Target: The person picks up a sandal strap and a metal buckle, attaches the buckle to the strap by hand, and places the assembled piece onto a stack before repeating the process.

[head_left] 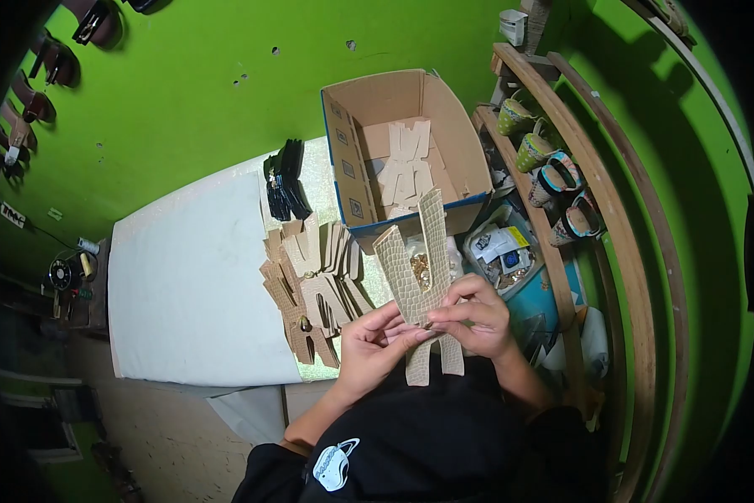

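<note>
I hold a beige, scale-textured leather cut piece (416, 272) upright in front of me; it is forked, with two arms pointing up and two short legs below. My left hand (370, 345) grips its lower middle from the left. My right hand (475, 314) pinches the same spot from the right, fingertips meeting at the centre. Just left of my hands lies a fanned heap of similar tan cut pieces (312, 287) on the table. A small pile of gold metal bits (420, 268) shows behind the held piece.
An open cardboard box (342, 159) with more cut pieces stands at the back. A white sheet (188, 285) covers the table's left part. Black pieces (285, 180) lie beside the box. A wooden rack (561, 159) with sandals is on the right, a cluttered tray (501, 250) below it.
</note>
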The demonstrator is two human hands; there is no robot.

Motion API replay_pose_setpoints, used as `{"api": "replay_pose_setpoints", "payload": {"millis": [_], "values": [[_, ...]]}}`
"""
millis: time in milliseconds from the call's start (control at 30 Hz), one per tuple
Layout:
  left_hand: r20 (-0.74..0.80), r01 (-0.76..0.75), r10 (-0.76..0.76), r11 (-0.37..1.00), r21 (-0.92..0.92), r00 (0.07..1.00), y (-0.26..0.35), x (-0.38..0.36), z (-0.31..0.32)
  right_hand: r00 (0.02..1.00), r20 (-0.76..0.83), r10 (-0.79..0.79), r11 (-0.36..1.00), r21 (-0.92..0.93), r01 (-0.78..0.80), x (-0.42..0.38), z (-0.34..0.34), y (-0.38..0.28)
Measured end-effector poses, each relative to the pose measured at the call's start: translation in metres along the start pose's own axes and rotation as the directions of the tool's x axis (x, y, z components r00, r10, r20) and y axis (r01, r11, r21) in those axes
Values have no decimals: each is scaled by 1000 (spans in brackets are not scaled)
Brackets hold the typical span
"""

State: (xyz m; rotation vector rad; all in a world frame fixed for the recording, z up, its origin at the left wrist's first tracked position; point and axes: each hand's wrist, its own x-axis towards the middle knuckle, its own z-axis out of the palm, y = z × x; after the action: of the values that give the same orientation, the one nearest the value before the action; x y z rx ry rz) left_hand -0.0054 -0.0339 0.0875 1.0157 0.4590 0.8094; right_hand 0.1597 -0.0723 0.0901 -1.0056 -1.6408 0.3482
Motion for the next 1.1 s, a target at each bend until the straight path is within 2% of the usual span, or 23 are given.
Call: {"api": "replay_pose_setpoints", "payload": {"millis": [33, 100, 300, 533, 767, 900, 1100], "values": [[5, -15, 14, 999, 30, 1000, -1, 0, 0, 1000, 1, 0, 1000, 0, 0, 0, 0, -2], [5, -33, 33, 999, 41, 999, -1, 1, -1, 992, -30, 120, 991, 60, -118, 0, 1, -7], [-32, -47, 47, 999, 10, 998, 1, 2, 1, 977, -40, 210, 970, 134, -203, 3, 1, -9], [-98, -45, 46, 999, 13, 994, 4, 0, 6, 989, -44, 141, 988, 68, -138, 3, 1, -11], [-111, -65, 67, 998, 23, 992, 4, -2, 9, 999, -20, 30, 995, -96, -32, 4, 2, -15], [-145, -84, 74, 994, -64, 987, 4, -1, 14, 999, -9, -48, 981, -188, 45, 5, 1, -15], [-176, -71, 36, 978, -194, 984, -3, 0, 13, 1000, 12, -13, 981, -196, 15, 7, -1, -15]]}}
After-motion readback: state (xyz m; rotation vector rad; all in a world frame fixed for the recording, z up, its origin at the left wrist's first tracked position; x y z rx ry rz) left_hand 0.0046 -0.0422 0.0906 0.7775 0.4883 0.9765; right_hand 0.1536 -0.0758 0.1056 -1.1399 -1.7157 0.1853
